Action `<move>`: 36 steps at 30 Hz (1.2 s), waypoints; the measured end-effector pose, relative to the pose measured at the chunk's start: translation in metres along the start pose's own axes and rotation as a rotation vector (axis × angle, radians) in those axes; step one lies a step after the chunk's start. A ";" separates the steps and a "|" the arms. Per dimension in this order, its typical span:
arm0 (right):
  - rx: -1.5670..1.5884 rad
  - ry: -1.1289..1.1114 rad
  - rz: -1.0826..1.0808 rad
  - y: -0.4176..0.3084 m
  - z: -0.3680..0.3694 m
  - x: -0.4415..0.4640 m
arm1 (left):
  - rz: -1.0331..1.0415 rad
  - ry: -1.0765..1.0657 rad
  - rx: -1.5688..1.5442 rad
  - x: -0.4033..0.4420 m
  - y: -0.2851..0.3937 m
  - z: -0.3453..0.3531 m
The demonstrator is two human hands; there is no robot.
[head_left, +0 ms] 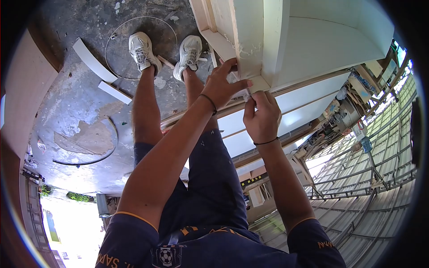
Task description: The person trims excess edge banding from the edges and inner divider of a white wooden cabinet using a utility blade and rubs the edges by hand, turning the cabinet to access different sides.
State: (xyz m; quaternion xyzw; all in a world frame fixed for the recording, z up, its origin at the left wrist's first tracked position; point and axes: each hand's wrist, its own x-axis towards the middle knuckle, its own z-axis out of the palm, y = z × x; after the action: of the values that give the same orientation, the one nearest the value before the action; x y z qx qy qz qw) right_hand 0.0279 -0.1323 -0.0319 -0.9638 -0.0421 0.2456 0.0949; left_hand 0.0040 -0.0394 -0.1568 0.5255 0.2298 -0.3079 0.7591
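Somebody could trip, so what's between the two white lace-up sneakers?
Between the sneakers, on the grey floor, the head view shows a slim brown wooden strip and part of a thin wire hoop.

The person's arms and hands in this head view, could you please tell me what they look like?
Short navy sleeves, left and right, have orange edging and orange lettering. The left hand and right hand are ungloved; each wrist wears a thin dark band, left and right.
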 end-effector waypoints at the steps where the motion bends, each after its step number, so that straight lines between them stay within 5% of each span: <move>1: -0.013 -0.017 0.000 0.000 -0.001 0.001 | 0.001 0.003 -0.002 0.000 -0.001 0.000; 21: 0.054 0.066 -0.060 0.009 0.007 -0.009 | 0.025 -0.027 -0.038 -0.007 -0.002 0.004; 31: -0.159 -0.148 0.051 -0.010 -0.012 0.010 | 0.019 -0.026 -0.063 -0.007 0.006 0.001; 36: -0.236 -0.185 -0.027 -0.009 -0.017 0.011 | 0.060 0.276 0.117 -0.033 0.010 0.001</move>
State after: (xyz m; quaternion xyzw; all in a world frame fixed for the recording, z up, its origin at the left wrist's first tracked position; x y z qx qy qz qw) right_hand 0.0450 -0.1246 -0.0208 -0.9409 -0.0924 0.3252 -0.0202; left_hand -0.0124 -0.0309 -0.1278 0.6128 0.2979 -0.2227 0.6973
